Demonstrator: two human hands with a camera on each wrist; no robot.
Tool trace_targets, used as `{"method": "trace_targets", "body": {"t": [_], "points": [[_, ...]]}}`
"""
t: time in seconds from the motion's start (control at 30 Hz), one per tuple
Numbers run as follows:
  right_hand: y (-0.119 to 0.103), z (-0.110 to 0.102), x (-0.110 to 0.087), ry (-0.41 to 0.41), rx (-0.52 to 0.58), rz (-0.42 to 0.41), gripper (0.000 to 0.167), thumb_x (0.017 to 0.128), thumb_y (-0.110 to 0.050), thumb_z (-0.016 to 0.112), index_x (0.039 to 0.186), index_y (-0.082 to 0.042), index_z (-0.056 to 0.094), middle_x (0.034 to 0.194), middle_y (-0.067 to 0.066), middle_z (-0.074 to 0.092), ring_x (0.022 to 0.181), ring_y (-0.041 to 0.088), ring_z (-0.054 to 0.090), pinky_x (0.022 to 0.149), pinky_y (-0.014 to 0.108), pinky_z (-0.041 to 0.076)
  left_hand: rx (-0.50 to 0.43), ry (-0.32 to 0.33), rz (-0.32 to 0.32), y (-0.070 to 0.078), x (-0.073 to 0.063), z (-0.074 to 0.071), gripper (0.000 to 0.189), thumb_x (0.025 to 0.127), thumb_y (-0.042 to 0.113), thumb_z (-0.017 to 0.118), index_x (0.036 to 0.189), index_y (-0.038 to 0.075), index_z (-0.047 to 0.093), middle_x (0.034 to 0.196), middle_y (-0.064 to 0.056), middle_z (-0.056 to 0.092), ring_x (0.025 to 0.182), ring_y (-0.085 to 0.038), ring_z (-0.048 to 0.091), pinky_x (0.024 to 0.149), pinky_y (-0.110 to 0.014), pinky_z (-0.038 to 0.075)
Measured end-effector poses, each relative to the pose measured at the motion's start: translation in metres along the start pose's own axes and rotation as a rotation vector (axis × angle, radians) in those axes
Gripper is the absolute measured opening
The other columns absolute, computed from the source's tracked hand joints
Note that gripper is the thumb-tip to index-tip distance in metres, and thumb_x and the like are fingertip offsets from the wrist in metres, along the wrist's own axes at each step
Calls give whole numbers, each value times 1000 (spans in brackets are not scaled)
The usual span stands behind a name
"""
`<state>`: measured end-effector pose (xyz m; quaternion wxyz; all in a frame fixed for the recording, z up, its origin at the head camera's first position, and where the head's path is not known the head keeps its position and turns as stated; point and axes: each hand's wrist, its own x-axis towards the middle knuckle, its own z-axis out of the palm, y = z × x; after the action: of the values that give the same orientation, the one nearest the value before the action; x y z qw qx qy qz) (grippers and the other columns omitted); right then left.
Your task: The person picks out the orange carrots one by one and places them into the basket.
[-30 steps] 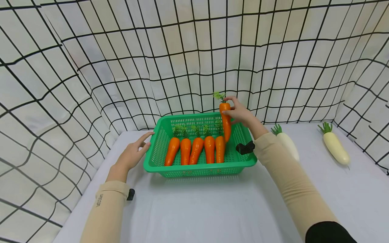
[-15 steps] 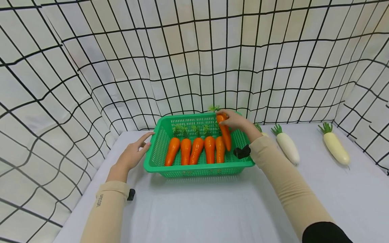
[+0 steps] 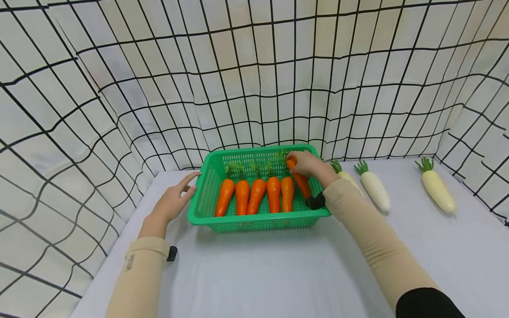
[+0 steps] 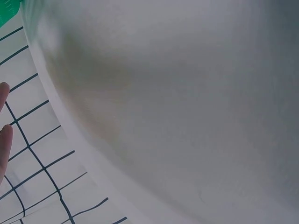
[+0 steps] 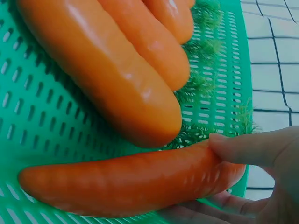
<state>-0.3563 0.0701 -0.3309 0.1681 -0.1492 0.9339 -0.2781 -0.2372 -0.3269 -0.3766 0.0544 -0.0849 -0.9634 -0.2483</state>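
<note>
My right hand (image 3: 308,164) grips an orange carrot (image 5: 126,184) near its leafy top, thumb on one side and fingers beneath in the right wrist view. This carrot slants low inside the right part of a green perforated basket (image 3: 262,222). Several other carrots (image 3: 257,196) lie side by side to its left, green tops toward the back wall. At the basket's left end, my left hand (image 3: 172,203) has its fingers extended, the fingertips at the rim. Only two of its fingertips (image 4: 5,135) show in the left wrist view, apart from the green corner.
Three white radishes lie right of the basket: one partly behind the right forearm (image 3: 345,174), a second radish (image 3: 376,191) beside it, and a third radish (image 3: 438,191) farther right. Black grid netting (image 3: 258,95) over white cloth encloses the white table (image 3: 254,269).
The right hand has lowered the carrot from above the back rim down into the basket, right of the others. The left hand has stayed at the left rim.
</note>
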Motion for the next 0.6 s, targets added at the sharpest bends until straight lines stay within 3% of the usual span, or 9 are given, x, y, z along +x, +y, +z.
{"method": "trace_targets", "body": {"t": [0.1,0.23,0.47,0.6], "points": [[-1,2,2,-26,-28,15,53,103,-5,58,153,-10,45,155,30,28,117,38,54,77,40,59,5,1,-1,0,0,1,56,110,48,37,161,25,31,132,-29,62,112,-47,63,93,-68,46],[-1,5,4,-57,-52,28,52,103,-4,55,154,-6,43,151,29,38,117,37,56,77,39,60,3,-1,-6,-1,0,2,56,110,48,38,161,24,32,132,-29,62,110,-47,64,93,-68,47],[-2,10,5,-127,-188,77,57,104,-15,60,155,0,41,151,26,46,86,31,71,76,39,60,-1,-1,-1,-2,-1,3,56,111,47,37,161,24,31,132,-29,62,112,-48,63,94,-69,46],[-2,9,4,-179,-197,81,59,102,-14,61,154,3,40,150,25,47,98,33,70,81,40,60,-6,2,6,0,1,2,56,111,46,37,161,23,32,131,-30,62,112,-49,63,93,-69,46]]}}
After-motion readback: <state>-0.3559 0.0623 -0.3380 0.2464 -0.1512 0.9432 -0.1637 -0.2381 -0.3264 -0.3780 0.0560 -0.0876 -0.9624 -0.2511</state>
